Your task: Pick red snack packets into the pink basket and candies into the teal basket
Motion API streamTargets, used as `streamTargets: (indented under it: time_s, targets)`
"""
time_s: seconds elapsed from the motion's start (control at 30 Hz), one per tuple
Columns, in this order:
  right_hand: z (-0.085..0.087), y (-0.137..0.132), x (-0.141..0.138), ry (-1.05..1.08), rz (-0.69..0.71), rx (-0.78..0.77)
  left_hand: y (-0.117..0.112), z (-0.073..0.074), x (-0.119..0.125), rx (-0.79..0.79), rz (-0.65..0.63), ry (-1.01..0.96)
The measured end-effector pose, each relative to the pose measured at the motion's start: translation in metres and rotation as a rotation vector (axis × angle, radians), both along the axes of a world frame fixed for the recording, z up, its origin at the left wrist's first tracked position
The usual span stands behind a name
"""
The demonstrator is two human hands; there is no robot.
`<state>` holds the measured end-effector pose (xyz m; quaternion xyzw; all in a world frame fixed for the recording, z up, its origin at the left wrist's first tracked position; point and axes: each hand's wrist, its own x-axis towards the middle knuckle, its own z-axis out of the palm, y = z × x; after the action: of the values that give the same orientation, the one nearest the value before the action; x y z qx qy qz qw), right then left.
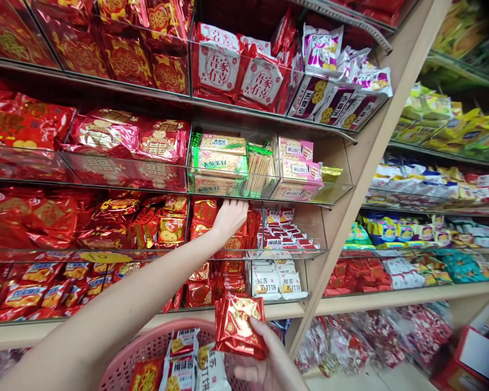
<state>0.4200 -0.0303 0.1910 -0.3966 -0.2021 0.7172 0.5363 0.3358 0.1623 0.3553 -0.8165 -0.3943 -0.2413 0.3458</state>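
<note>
My left hand [229, 220] reaches into a shelf compartment of red snack packets [204, 210], just below the shelf above it. Its fingertips are hidden, so whether they touch or grip anything cannot be made out. Low in front, my right hand [275, 353] is closed on a small stack of shiny red and gold snack packets [239, 320], the thumb on top. That stack is above the right rim of a pink plastic basket [124, 355]. Inside the basket lie white biscuit packets [214, 366] and a red and gold packet [145, 374].
Clear dividers and front strips [146, 176] split the shelves into compartments full of packaged snacks. Green and pink cracker packs [220, 163] sit above my left hand. A wooden upright [362, 201] separates another stocked rack at the right. A red box [464, 358] stands low right.
</note>
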Motion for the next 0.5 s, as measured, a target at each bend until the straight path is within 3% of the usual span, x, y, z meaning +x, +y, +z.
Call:
streamTargets:
  time_s: [0.27,0.5]
  targets:
    - [-0.001,-0.002,0.007,0.023,-0.003,0.000,0.003,0.005,0.007,-0.082,0.067,-0.006]
    - [-0.004,-0.002,0.010,0.033,0.021,0.015,0.007,0.005,-0.009,-0.094,0.043,0.031]
